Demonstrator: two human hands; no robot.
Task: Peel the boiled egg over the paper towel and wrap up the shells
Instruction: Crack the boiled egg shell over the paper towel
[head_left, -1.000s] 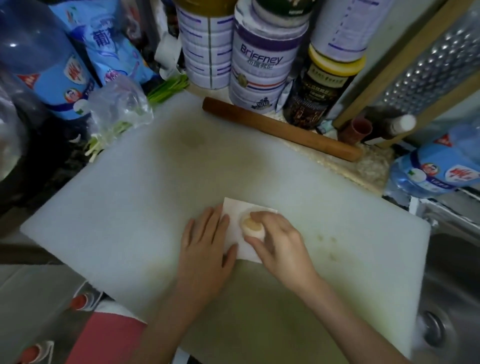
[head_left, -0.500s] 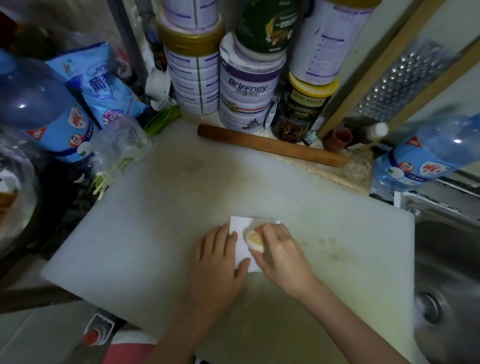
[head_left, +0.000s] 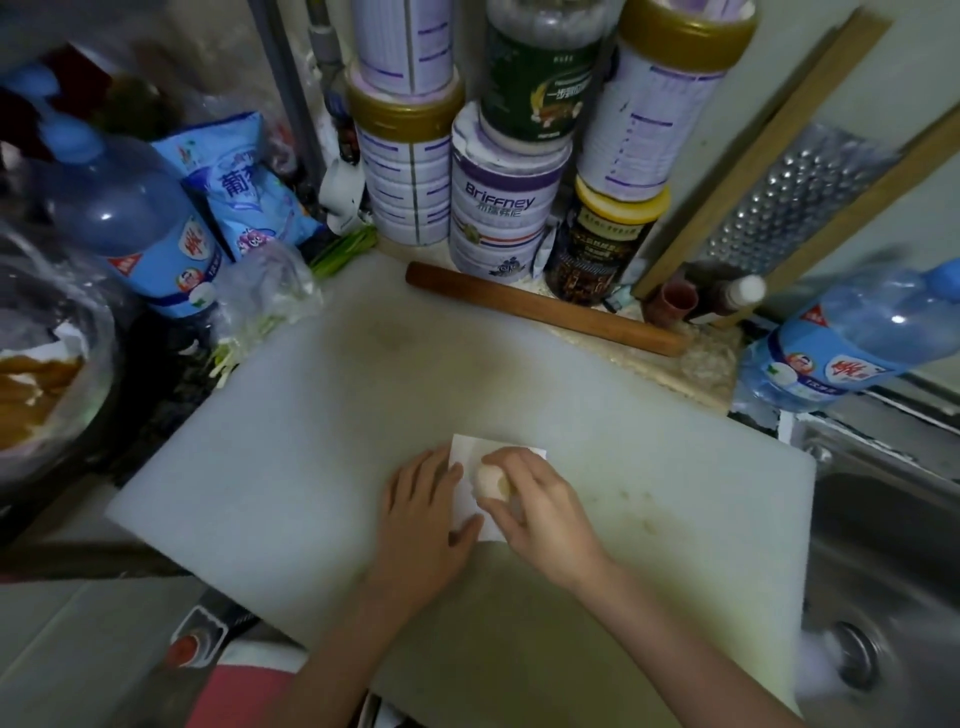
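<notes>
Right hand (head_left: 540, 506) still presses egg (head_left: 490, 479); left hand (head_left: 423, 525) unmoved.

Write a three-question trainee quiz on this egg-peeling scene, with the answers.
1. True or false: the egg is held in the right hand.
2. What is the left hand pressing flat? A) rolling pin B) paper towel C) bottle
3. Fill in: the paper towel lies on the white cutting ____.

Key: 1 true; 2 B; 3 board.
</notes>
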